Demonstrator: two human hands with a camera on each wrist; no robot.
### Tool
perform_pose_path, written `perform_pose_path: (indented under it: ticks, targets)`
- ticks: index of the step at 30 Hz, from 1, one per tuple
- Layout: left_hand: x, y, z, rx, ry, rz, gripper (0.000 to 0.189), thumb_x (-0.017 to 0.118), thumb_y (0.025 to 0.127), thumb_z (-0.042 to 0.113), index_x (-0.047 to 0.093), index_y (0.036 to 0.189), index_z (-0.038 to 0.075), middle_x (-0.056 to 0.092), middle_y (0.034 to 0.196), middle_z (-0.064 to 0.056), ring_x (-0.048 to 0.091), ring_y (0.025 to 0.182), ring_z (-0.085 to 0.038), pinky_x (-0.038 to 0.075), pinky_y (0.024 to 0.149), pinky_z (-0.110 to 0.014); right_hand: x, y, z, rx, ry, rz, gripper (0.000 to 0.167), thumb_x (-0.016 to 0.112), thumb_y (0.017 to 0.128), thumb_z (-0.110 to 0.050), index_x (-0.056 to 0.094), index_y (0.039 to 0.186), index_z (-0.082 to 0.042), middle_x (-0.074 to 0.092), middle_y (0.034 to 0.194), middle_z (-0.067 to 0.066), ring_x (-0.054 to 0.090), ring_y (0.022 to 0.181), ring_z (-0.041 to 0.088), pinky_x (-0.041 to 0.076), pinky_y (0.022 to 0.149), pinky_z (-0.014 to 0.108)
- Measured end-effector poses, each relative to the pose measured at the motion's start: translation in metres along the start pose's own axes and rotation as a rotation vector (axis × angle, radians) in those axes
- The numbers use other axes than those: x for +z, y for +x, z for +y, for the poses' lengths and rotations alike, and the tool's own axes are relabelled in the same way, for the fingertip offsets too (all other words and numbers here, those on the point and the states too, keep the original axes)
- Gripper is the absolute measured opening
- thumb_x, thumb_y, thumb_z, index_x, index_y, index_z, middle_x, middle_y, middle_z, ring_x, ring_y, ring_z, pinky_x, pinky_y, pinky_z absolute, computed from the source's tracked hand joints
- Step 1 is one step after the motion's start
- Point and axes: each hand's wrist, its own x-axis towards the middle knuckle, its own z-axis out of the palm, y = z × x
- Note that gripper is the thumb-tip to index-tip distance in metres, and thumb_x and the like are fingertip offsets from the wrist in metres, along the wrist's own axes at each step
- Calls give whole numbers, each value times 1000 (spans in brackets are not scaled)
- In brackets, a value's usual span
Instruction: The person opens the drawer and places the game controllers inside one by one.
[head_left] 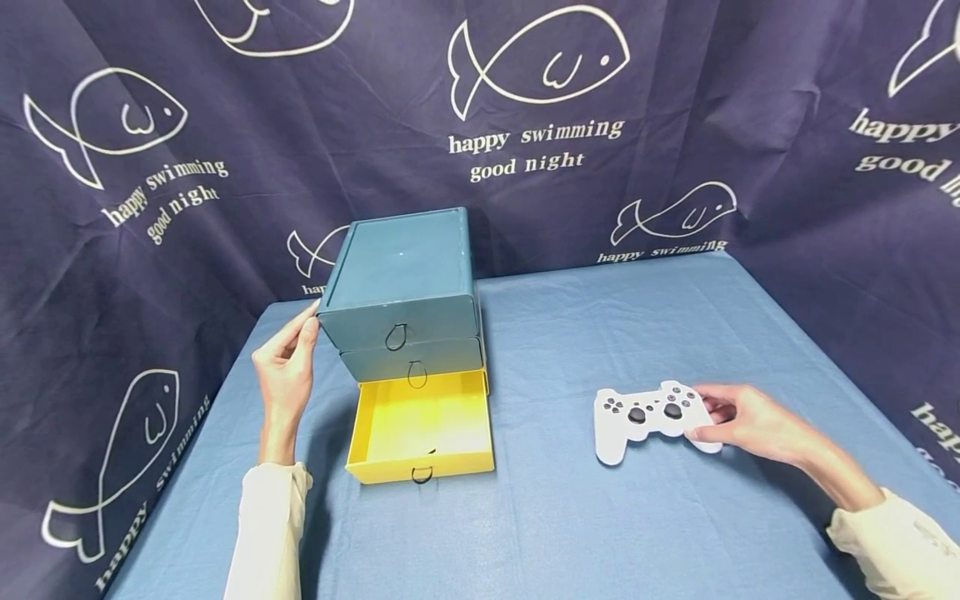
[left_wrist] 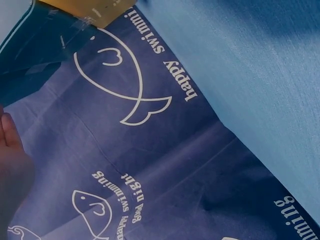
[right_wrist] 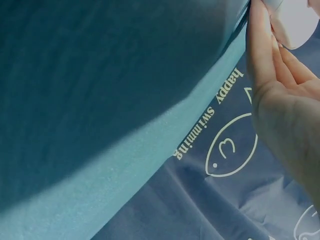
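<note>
A white game controller [head_left: 652, 417] with black thumbsticks is gripped at its right handle by my right hand [head_left: 757, 423], thumb at the near side and fingers behind. In the right wrist view that hand [right_wrist: 285, 100] appears at the right, with part of the white controller [right_wrist: 296, 25] at its fingers. My left hand [head_left: 288, 367] holds the front left corner of a teal drawer cabinet [head_left: 405, 258]. The cabinet's bottom yellow drawer [head_left: 420, 417] is pulled out, while two teal drawers above it are closed. The left wrist view shows only part of the left hand [left_wrist: 12, 165] at its edge.
A blue cloth [head_left: 570, 517] covers the table under the cabinet and controller. Dark blue curtains [head_left: 540, 217] with white fish prints hang behind and at both sides. Small dark loop pulls [head_left: 422, 476] stick out from the drawer fronts.
</note>
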Motion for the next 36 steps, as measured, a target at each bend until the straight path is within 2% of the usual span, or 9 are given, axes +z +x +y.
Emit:
perform_pose_path:
  ticks: [5,15,24,33,36]
  targets:
    - [0,-1,1,-7,-3,-1,28,67,100,1,73,127,2,75,119,-5,70,100,-6,50,92,-21,1,0,-2,18,-17,16,55,82,81,1,60,129,19,66,85,-4,62,73,6,50,59,23]
    - [0,-1,0,-12,-3,1,28,67,100,1,73,127,3,75,119,-4,71,99,-6,50,91,-21,4,-2,-13,100,17,45,61,85,81,-4,59,134,15,70,93,9,69,72,9,53,57,26]
    - [1,-1,0,-8,-4,0,29,67,100,1,73,128,4,74,120,-6,71,100,-8,50,92,-21,10,-2,-22,128,-32,88,62,86,81,-9,61,135,10,72,95,9,67,68,8,50,56,25]
    - [0,-1,0,-5,-5,-1,28,67,100,1,73,128,4,74,119,-7,71,100,-7,50,92,-22,14,-1,-28,171,-57,101,65,86,81,-11,60,135,12,72,97,12,68,69,9,51,57,26]
    - [0,-1,0,-5,-8,0,29,67,100,1,73,128,4,74,120,-6,70,100,-7,50,92,-22,17,1,-30,169,-42,101,67,86,81,-11,58,136,14,75,102,19,70,75,8,53,60,25]
